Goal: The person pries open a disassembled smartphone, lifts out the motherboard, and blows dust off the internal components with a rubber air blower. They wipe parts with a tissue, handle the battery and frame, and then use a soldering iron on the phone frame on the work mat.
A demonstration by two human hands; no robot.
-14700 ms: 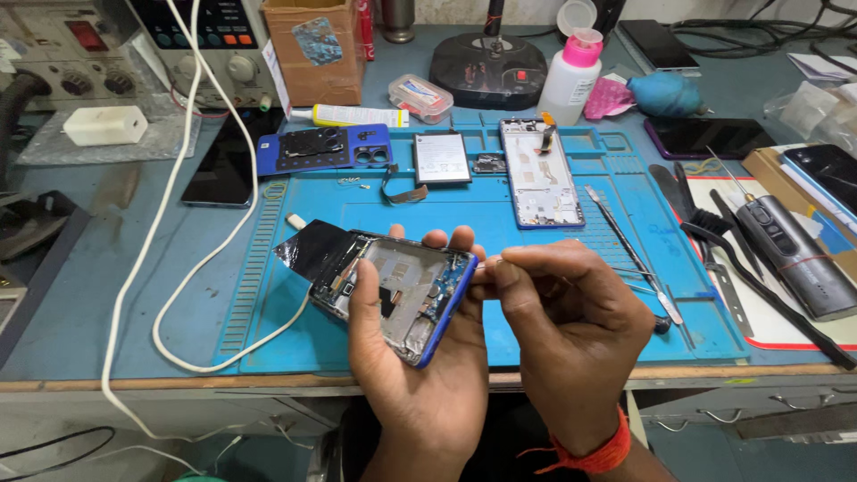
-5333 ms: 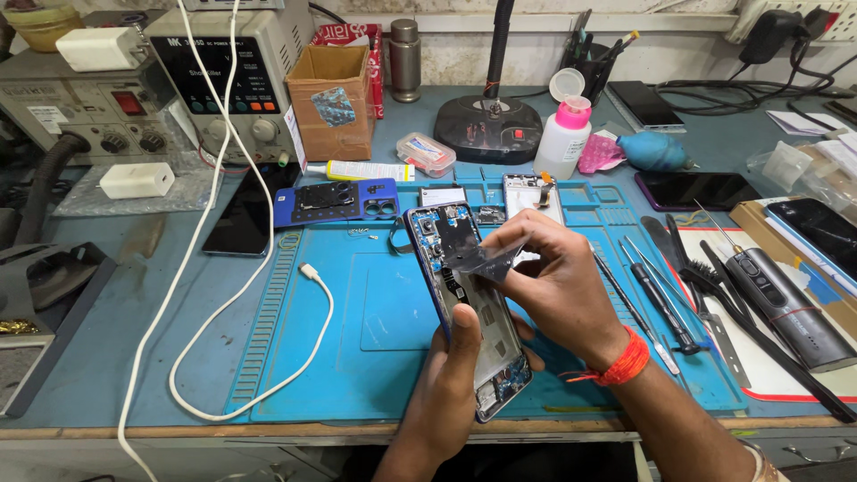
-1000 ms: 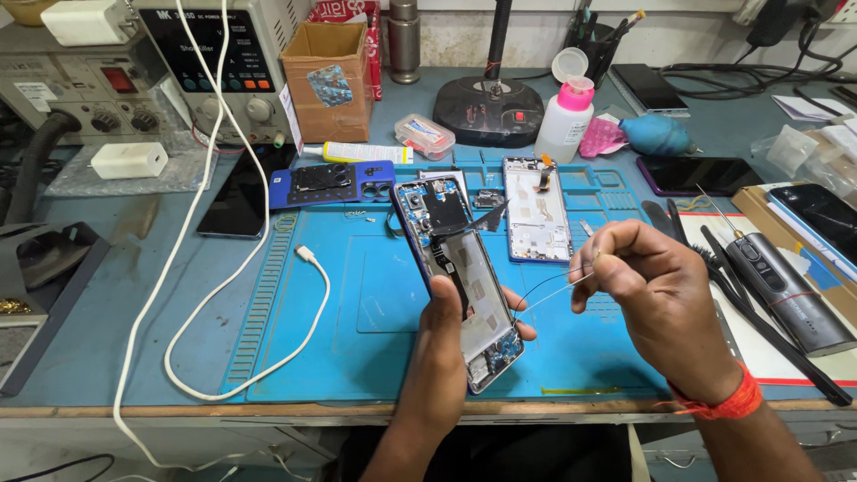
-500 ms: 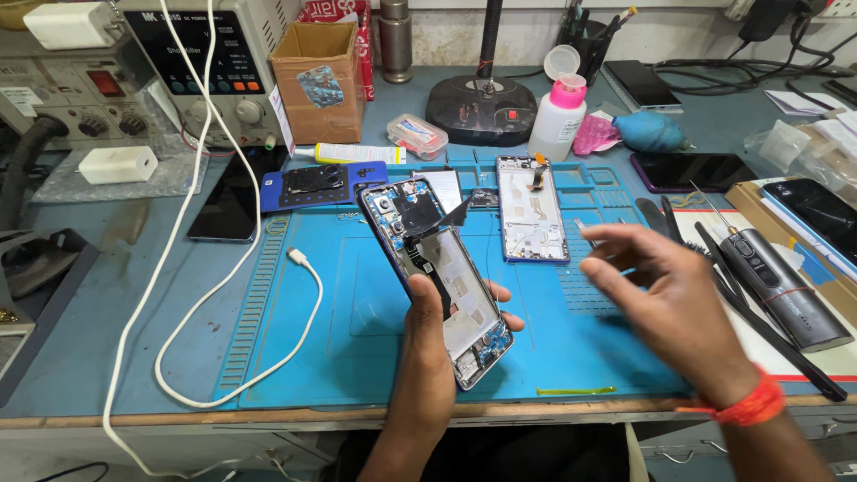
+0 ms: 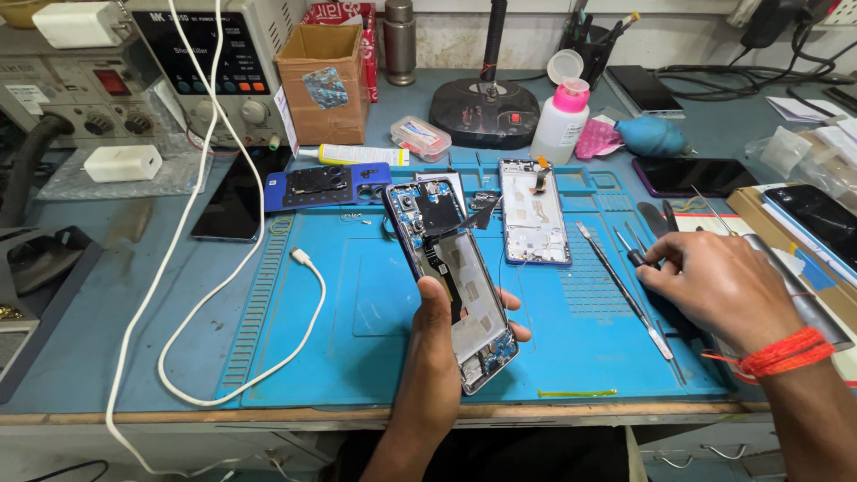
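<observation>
A blue work mat [image 5: 357, 303] is covering the middle of the bench, and everything below is placed against it. Behind the mat's far left corner a grey power supply [image 5: 210, 67] is standing, with a cardboard box [image 5: 323, 85] just to its right. Behind the mat's far edge, near the middle, a round black lamp base [image 5: 486, 112] is sitting, and a white bottle with a pink cap [image 5: 561, 120] is standing just right of it. A white cable [image 5: 268, 357] is looping across the mat's left half, its plug lying on the mat.

Above the mat's centre the left hand [image 5: 446, 330] is holding up an opened phone [image 5: 451, 281], back cover off and its insides facing the camera. The thumb is pressing on the front, the other fingers are wrapping round the far edge, so the grasp is closed firmly on the lower half of the phone. A black flex strip is sticking out near its top.

On the mat's far side, just right of the held phone, a second opened phone frame [image 5: 534, 214] is lying flat. On the mat's far left a blue back cover [image 5: 326, 186] is lying.

At the mat's right edge the right hand [image 5: 719, 286] is resting on a row of thin metal tools [image 5: 625, 286], fingers curled down over a black-handled one; whether they are actually gripping it cannot be told.
</observation>
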